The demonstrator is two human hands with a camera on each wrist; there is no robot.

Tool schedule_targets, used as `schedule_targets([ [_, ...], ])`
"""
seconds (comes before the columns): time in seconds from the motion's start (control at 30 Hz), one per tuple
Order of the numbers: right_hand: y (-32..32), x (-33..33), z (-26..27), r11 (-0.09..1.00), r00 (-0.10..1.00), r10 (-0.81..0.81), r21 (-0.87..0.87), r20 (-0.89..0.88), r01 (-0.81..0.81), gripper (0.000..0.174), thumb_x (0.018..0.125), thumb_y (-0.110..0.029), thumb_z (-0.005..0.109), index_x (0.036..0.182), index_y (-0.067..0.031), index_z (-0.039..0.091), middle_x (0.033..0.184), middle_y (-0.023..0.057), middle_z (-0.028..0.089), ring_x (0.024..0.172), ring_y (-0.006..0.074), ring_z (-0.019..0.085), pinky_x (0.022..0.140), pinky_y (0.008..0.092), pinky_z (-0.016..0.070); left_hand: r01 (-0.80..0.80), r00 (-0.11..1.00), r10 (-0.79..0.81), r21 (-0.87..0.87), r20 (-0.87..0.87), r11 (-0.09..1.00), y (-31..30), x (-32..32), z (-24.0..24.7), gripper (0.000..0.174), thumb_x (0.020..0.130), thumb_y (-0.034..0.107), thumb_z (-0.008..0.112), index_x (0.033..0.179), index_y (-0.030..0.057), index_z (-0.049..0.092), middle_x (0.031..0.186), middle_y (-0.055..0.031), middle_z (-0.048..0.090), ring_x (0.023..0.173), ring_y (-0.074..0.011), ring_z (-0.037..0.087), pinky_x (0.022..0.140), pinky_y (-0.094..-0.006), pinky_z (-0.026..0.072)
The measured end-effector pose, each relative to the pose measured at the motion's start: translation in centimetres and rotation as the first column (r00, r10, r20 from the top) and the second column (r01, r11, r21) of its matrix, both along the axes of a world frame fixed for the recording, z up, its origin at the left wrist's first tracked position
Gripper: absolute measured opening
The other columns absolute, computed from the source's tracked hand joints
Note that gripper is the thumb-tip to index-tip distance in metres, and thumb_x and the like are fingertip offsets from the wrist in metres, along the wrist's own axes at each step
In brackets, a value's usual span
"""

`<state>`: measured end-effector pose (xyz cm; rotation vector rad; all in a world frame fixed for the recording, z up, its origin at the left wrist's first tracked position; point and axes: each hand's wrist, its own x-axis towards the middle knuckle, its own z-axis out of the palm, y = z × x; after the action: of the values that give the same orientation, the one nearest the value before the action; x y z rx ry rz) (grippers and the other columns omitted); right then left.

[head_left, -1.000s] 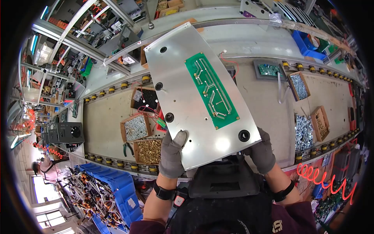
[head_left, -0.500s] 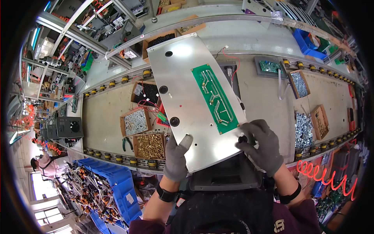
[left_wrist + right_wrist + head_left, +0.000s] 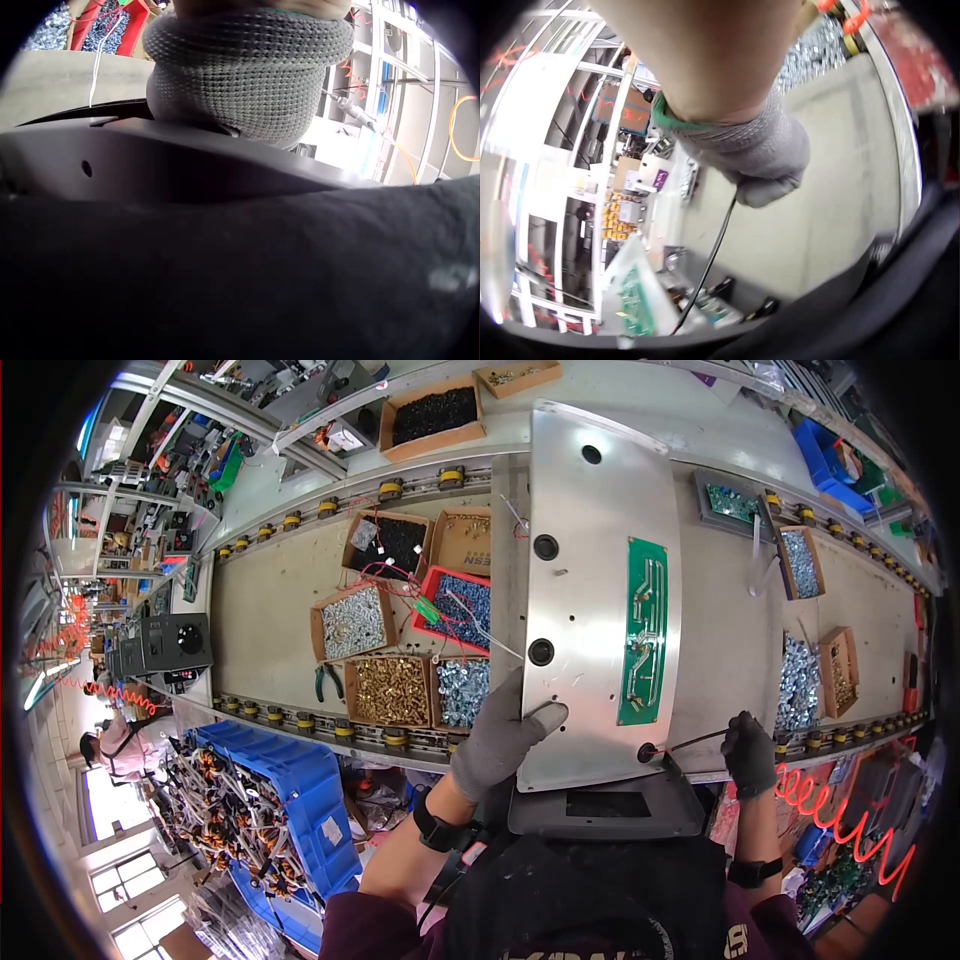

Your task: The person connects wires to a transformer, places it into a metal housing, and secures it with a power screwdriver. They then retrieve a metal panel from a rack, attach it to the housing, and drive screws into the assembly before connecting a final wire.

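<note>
A silvery metal panel (image 3: 590, 600) with a green circuit board (image 3: 648, 650) on it stands over a dark grey housing (image 3: 545, 815) in the head view. My gloved left hand (image 3: 500, 732) grips the panel's lower left edge, its thumb lying on the top face. In the left wrist view mostly the glove's cuff (image 3: 240, 82) shows, above the grey housing; the fingers are hidden. My gloved right hand (image 3: 750, 755), right of the panel, holds a thin black cable (image 3: 698, 740) that runs out of the black grommet (image 3: 648, 753) in the panel's lower right corner. The right wrist view shows the cable (image 3: 714, 255) stretched from the curled fingers.
Boxes of brass fittings (image 3: 388, 690), silver screws (image 3: 352, 622) and a red bin (image 3: 425, 585) of screws stand left, near pliers (image 3: 328, 682). Loose metal parts (image 3: 797, 690) lie right. Roller rails (image 3: 395, 740) border the workbench; a blue crate (image 3: 325, 780) stands below.
The panel has turned more upright and shifted right in the head view. My right hand let go of its edge, reached to the grommet and drew the black cable out rightward. The left hand kept its grip.
</note>
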<state>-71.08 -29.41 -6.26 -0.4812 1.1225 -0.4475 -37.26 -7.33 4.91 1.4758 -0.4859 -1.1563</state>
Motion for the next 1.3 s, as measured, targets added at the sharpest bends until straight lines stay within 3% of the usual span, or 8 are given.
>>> schedule_targets([
  [0.03, -0.2, -0.2, -0.5, 1.0, 1.0, -0.003, 0.007, -0.003, 0.003, 0.013, 0.088, -0.017, 0.062, 0.094, -0.0078, 0.055, 0.084, 0.0027, 0.058, 0.07, 0.0087, 0.053, 0.065, 0.022, 0.0438, 0.044, 0.999, -0.043, 0.036, -0.029, 0.998, -0.2, 0.1, 0.2, 0.049, 0.088, 0.013, 0.06, 0.131, -0.0013, 0.041, 0.106, -0.007, 0.061, 0.091, -0.0104, 0.055, 0.081, -0.0271, 0.0466],
  [0.1, -1.5, 0.5, -1.4, 0.79, 0.621, 0.268, -0.201, -0.736, -0.579, 0.021, 0.08, -0.011, 0.064, 0.1, -0.0057, 0.057, 0.086, 0.0037, 0.059, 0.071, 0.0108, 0.055, 0.063, 0.0224, 0.0439, 0.034, 0.999, -0.032, 0.037, -0.039, 0.999, -0.3, 0.3, 0.0, 0.049, 0.088, 0.013, 0.06, 0.131, -0.0011, 0.041, 0.105, -0.0072, 0.061, 0.091, -0.0099, 0.055, 0.08, -0.027, 0.0466],
  [0.17, -2.4, 4.6, -0.7, 0.503, 0.735, 0.13, -0.595, -0.665, -0.627, 0.035, 0.079, -0.01, 0.063, 0.112, -0.0028, 0.055, 0.089, 0.0045, 0.06, 0.073, 0.0119, 0.055, 0.06, 0.0253, 0.0447, 0.019, 0.999, -0.017, 0.04, -0.051, 0.999, -0.2, 0.3, -0.6, 0.05, 0.088, 0.013, 0.061, 0.131, -0.0008, 0.041, 0.105, -0.0074, 0.061, 0.091, -0.0095, 0.054, 0.08, -0.0268, 0.0466],
  [0.4, -2.5, 20.0, 5.1, 0.669, 0.703, 0.612, -0.236, -0.362, -0.704, 0.032, 0.091, -0.031, 0.056, 0.104, -0.003, 0.058, 0.085, 0.0025, 0.06, 0.07, 0.011, 0.054, 0.06, 0.0254, 0.0445, 0.048, 0.992, -0.063, 0.133, 0.11, 0.99, 0.6, 0.7, -0.7, 0.052, 0.084, 0.023, 0.067, 0.128, 0.004, 0.046, 0.094, -0.0108, 0.064, 0.076, -0.0178, 0.063, 0.068, -0.0309, 0.0503],
  [0.5, -2.5, 20.4, 5.0, 0.675, 0.725, 0.598, -0.274, -0.341, -0.685, 0.026, 0.089, -0.029, 0.058, 0.095, -0.0041, 0.059, 0.078, 0.0014, 0.059, 0.066, 0.01, 0.053, 0.058, 0.0247, 0.0429, -0.023, 0.717, -0.205, 0.317, 0.666, 0.948, 1.3, 0.7, -0.8, 0.073, 0.075, 0.044, 0.071, 0.129, 0.0041, 0.045, 0.091, -0.0205, 0.06, 0.076, -0.0369, 0.063, 0.062, -0.0414, 0.0508],
  [0.6, -2.1, 19.5, 4.9, 0.584, 0.678, 0.645, -0.344, -0.354, -0.735, 0.021, 0.087, -0.022, 0.059, 0.096, -0.003, 0.059, 0.077, 0.0027, 0.06, 0.063, 0.0096, 0.053, 0.056, 0.0245, 0.0423, -0.112, 0.588, -0.215, 0.341, 0.78, 0.933, 1.4, 0.2, -0.2, 0.076, 0.077, 0.049, 0.067, 0.132, 0.0022, 0.042, 0.091, -0.0191, 0.058, 0.072, -0.037, 0.063, 0.062, -0.0423, 0.0506],
  [1.2, 1.0, 16.3, 5.4, 0.755, 0.863, 0.458, -0.419, -0.213, -0.504, 0.021, 0.092, -0.023, 0.055, 0.102, -0.0044, 0.056, 0.08, 0.0, 0.058, 0.063, 0.0064, 0.051, 0.053, 0.0226, 0.0405, -0.005, 0.786, -0.107, 0.179, 0.609, 0.984, 3.8, -1.0, -5.3, 0.062, 0.085, 0.041, 0.062, 0.132, 0.0064, 0.039, 0.105, -0.0194, 0.057, 0.076, -0.0402, 0.063, 0.063, -0.0432, 0.0513],
  [1.3, 0.1, 15.8, 4.8, 0.641, 0.77, 0.525, -0.426, -0.362, -0.638, 0.027, 0.09, -0.028, 0.057, 0.104, -0.005, 0.057, 0.077, -0.0004, 0.057, 0.064, 0.007, 0.052, 0.051, 0.0207, 0.0434, -0.009, 0.752, -0.165, 0.26, 0.638, 0.966, 3.5, -1.2, -5.2, 0.072, 0.085, 0.046, 0.06, 0.138, 0.0067, 0.032, 0.109, -0.0207, 0.054, 0.078, -0.0422, 0.061, 0.067, -0.0462, 0.0505],
])
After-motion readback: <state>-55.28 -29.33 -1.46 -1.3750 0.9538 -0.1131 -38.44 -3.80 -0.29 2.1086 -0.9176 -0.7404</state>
